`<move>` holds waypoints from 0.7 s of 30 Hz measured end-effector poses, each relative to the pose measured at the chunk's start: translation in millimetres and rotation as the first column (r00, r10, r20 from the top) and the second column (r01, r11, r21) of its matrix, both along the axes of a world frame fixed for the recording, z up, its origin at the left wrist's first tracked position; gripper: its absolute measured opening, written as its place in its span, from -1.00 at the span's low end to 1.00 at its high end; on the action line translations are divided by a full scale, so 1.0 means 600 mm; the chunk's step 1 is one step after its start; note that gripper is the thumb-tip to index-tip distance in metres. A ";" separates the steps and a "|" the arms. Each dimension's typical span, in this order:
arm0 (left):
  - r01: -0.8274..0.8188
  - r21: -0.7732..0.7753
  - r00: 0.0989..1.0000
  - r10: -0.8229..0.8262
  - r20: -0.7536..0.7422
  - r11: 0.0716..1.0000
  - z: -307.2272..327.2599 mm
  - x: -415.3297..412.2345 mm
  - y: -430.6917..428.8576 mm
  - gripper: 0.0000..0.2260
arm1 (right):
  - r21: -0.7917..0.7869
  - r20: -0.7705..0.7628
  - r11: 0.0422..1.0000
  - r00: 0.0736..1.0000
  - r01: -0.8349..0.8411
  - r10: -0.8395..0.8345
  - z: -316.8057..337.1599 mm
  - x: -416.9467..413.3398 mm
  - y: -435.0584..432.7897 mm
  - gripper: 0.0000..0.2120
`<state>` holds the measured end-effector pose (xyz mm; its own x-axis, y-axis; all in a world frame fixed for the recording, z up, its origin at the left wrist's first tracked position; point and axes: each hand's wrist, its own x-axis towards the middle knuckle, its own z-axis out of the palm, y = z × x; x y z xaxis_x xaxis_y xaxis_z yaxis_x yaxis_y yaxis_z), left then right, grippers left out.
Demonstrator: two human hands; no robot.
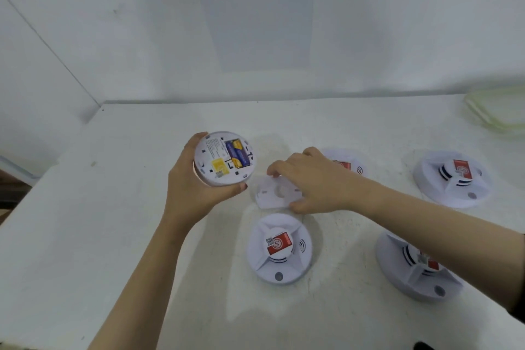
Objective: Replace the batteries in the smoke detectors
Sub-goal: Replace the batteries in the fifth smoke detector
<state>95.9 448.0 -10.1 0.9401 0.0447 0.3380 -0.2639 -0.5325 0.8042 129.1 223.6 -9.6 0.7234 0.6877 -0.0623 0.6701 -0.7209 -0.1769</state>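
Both forearms are bare down to the left hand [193,187] and the right hand [309,182], with a dark sleeve [518,278] edge on the right arm.

Printed wall sheet [255,8], pale stacked trays [500,111]

the upturned detector [224,159] is white, with a yellow sticker [220,167] and blue batteries [238,154] (yellow at the ends). the front detector [279,264] is white too, its label [279,244] red with a white ring.

The left hand [193,193] holds an upturned smoke detector [218,160], its batteries [240,154] showing. The right hand [309,182] grips a mounting plate [271,194] on the desk [113,236].
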 end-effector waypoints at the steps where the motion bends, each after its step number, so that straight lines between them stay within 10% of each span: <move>1: 0.008 0.003 1.000 -0.008 0.011 1.000 0.003 -0.001 -0.006 -0.20 | 0.017 -0.016 1.000 1.000 0.011 -0.011 0.000 0.000 -0.003 -0.42; 5: 0.056 -0.031 0.998 -0.055 0.037 0.998 0.018 -0.009 -0.039 -0.20 | 0.295 -0.141 0.945 0.985 0.138 -0.099 0.017 -0.014 -0.038 -0.48; 11: 0.160 -0.057 0.985 -0.155 0.079 0.985 0.056 -0.026 -0.114 -0.21 | 0.736 -0.323 0.592 0.939 0.327 -0.118 0.075 -0.070 -0.108 -0.53; 21: 0.386 -0.010 0.917 -0.382 0.111 0.923 0.076 -0.050 -0.272 -0.17 | 0.718 -0.126 0.640 0.956 0.273 -0.266 0.112 -0.136 -0.242 -0.72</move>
<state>65.9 284.5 35.7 0.8463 -0.3008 0.4396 -0.5267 -0.3489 0.7752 47.2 78.7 57.7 0.8858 0.2923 0.3605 0.4634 -0.5123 -0.7231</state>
